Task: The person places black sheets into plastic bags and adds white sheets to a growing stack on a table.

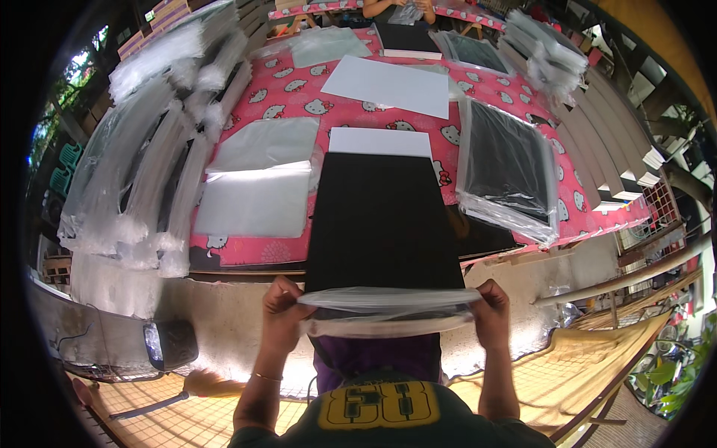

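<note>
In front of me stands a large table point(258, 252), covered with pink cloth which has white cat faces on it. Behind it I see a second table point(478, 13), also pink. The floor point(231, 317) is pale, with bright daylight in places. Near me spreads a yellow sheet point(560, 388). Green chairs point(63, 168) are at my far left, leafy plants point(665, 373) at my right.
</note>
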{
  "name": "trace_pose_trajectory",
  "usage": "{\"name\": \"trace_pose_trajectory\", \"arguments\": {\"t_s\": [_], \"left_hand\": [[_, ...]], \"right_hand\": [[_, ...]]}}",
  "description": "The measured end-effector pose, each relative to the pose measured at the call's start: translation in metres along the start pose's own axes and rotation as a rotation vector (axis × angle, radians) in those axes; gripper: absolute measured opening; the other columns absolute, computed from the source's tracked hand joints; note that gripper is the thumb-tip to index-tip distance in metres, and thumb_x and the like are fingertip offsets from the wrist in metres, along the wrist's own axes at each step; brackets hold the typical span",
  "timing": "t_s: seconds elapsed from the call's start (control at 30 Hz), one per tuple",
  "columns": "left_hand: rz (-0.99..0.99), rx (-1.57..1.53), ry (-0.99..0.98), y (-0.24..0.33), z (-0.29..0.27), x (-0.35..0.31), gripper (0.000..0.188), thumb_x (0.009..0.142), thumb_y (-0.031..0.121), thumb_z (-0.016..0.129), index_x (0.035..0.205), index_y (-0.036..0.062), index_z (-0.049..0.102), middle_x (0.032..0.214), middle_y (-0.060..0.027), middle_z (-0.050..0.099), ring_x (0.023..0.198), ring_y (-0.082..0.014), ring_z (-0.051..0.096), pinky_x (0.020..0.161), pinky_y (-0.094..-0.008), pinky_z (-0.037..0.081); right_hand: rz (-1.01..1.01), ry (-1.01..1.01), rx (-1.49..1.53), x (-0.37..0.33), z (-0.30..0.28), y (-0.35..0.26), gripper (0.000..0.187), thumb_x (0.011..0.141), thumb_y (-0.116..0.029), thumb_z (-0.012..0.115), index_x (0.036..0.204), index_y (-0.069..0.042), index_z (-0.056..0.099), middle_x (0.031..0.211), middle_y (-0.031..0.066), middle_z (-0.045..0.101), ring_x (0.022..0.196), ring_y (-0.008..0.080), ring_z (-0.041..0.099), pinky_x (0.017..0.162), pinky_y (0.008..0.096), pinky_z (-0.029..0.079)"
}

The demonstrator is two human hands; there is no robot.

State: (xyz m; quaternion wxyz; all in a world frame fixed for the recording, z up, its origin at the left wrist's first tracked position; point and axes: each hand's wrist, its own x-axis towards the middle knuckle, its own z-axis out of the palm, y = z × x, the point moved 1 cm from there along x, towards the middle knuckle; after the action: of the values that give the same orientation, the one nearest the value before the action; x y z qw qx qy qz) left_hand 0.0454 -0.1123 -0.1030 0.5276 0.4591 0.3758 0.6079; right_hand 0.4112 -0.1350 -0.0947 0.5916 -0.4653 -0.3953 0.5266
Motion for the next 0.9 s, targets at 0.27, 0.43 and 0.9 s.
{"name": "trace_pose_trajectory", "arguments": {"t_s": [0.27,0.43,0.9], "left_hand": [[0.161,-0.926,-0.266,0.14,0.041,0.128,0.039,0.096,0.024,0.047,0.127,-0.0012,0.047,0.126,-0.0185,0.054,0.116,-0.0322,0.051,0.106,-0.0495,0.032],[0.074,-0.777,-0.151,0.064,0.025,0.224,0.031,0.092,0.009,0.051,0.123,0.0047,0.053,0.114,-0.0063,0.063,0.107,-0.0189,0.059,0.089,-0.0404,0.05],[0.259,0.436,0.03,0.063,0.068,0.181,0.036,0.089,0.026,0.064,0.111,-0.0018,0.055,0.094,-0.0045,0.062,0.083,-0.0102,0.056,0.074,-0.0225,0.046]], "right_hand": [[-0.187,-0.445,0.628,0.121,0.083,-0.146,0.053,0.087,-0.015,0.061,0.135,-0.009,0.039,0.121,0.0072,0.056,0.108,0.0186,0.055,0.095,0.039,0.042],[-0.038,-0.369,0.781,0.222,0.068,-0.091,0.019,0.092,-0.014,0.055,0.11,-0.01,0.055,0.099,0.0021,0.064,0.085,0.016,0.059,0.096,0.0406,0.041],[-0.529,-0.108,0.077,0.201,0.076,-0.04,0.032,0.092,-0.02,0.06,0.115,0.0,0.055,0.104,0.0045,0.058,0.098,0.0094,0.05,0.086,0.0264,0.04]]}}
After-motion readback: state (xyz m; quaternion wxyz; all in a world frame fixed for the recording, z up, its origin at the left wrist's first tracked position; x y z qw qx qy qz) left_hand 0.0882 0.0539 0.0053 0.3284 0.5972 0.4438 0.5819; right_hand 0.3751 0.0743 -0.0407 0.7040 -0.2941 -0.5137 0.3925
